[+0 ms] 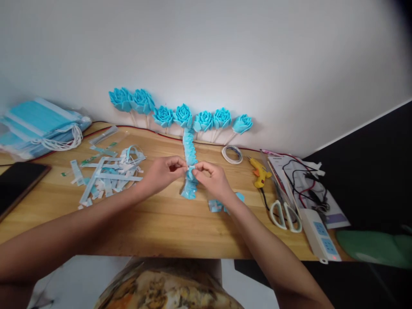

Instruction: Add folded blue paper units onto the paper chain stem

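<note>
Both my hands meet over the middle of the table. My left hand pinches one side of a small light-blue petal piece, and my right hand pinches its other side. Beneath and beyond my fingers runs an overlapping row of blue petals, lying on the wood. A smaller group of blue pieces lies partly hidden under my right forearm. Several blue fabric flowers on sticks, one of them a rose-like bloom, lean against the wall at the back.
Cut strips and scraps lie left of my hands, with stacked blue face masks and a phone farther left. On the right are a tape roll, a yellow glue gun, scissors and a power strip.
</note>
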`<state>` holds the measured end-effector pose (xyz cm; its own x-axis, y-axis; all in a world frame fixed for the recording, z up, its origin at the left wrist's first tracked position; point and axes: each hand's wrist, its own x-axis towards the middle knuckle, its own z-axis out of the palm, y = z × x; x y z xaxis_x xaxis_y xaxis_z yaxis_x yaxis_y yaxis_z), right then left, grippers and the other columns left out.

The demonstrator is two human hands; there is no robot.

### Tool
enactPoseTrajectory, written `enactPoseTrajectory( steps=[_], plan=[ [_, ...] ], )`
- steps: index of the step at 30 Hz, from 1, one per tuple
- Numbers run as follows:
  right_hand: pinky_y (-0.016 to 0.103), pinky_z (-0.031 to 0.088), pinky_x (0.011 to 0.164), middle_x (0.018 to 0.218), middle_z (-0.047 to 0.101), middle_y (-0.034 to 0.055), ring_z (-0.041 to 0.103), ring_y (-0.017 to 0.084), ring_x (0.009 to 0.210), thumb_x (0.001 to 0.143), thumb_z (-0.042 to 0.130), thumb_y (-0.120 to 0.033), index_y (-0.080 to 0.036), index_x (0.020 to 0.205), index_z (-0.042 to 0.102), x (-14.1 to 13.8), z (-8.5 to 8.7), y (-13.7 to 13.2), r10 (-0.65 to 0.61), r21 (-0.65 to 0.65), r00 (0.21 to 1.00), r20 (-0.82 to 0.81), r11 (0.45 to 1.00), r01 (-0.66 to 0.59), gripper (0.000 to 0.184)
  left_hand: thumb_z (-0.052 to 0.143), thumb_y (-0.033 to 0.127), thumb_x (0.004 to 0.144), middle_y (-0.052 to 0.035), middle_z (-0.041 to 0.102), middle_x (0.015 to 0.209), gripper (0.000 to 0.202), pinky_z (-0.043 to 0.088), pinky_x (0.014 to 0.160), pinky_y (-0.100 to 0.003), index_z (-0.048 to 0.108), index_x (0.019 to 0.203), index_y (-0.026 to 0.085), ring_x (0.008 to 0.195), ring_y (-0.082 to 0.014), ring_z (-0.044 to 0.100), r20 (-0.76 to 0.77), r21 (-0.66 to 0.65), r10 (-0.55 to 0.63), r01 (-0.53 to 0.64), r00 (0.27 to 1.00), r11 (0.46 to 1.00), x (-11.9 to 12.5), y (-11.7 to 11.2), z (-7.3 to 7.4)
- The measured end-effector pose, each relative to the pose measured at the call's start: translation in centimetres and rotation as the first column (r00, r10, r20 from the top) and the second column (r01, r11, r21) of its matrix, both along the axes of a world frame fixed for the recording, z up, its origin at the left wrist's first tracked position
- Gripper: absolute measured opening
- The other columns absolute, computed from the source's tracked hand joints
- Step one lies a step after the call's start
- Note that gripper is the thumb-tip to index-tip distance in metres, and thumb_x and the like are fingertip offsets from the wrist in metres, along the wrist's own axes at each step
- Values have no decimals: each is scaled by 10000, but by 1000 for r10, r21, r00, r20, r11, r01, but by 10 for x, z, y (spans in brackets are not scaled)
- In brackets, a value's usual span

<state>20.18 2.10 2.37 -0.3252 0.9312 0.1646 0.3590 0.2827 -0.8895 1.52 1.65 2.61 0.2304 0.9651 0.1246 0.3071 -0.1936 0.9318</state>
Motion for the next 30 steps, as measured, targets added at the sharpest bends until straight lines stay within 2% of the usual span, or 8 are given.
enactPoseTrajectory(
  steps=[5,9,11,14,16,22,27,30],
  plan=[
    [248,416,704,754,596,-13,525,129,719,823,594,-368,-188,781,641,3,2,3,10,-83,992,-126,996,-21,191,634,361,748,-3,618,669,197,426,628,-249,635,711,167,649,-130,525,211,-116,5,20,977,993,2,3,8],
    [229,383,627,701,550,-25,473,112,658,781,626,-399,-185,751,626,7,2,3,-63,-158,978,-199,987,32,216,603,358,802,24,489,586,209,383,594,-238,630,735,163,591,-107,436,301,-100,112,-85,947,991,0,4,13],
    [229,373,616,692,533,-24,456,110,654,765,636,-403,-184,743,623,9,3,3,-76,-183,971,-228,983,34,221,631,379,792,20,528,629,221,390,607,-237,652,816,160,605,-104,446,313,-102,125,-98,941,990,-1,4,16],
    [237,373,623,707,541,-15,460,114,665,753,644,-413,-181,760,630,10,5,3,-66,-206,965,-255,979,13,232,666,403,757,-13,635,757,281,429,647,-246,672,909,166,685,-126,518,254,-156,26,14,967,988,2,3,20],
    [245,372,623,707,546,-14,460,116,660,754,639,-423,-181,770,632,9,7,4,-50,-207,966,-254,978,-3,243,663,417,747,-19,656,774,287,441,647,-251,672,887,167,699,-135,535,212,-187,-36,77,977,979,5,3,22],
    [236,375,631,695,545,-18,470,118,673,799,588,-405,-180,764,624,10,13,12,5,-154,973,-233,987,-42,230,662,420,719,24,564,619,271,398,594,-229,594,718,158,598,-105,480,195,-132,-30,57,980,990,13,11,20],
    [229,373,640,664,513,-32,481,117,664,827,574,-352,-186,706,569,9,18,22,21,42,997,-74,999,-17,205,661,418,723,9,574,655,281,380,587,-232,603,751,144,621,-115,500,165,-54,-35,44,986,998,18,22,18],
    [229,365,640,645,507,-37,482,115,655,820,558,-302,-188,674,545,9,28,31,4,126,1000,-19,992,-2,186,661,413,718,10,549,642,273,372,579,-238,584,733,151,614,-119,492,179,-7,-48,50,983,999,19,31,24]
  ],
)
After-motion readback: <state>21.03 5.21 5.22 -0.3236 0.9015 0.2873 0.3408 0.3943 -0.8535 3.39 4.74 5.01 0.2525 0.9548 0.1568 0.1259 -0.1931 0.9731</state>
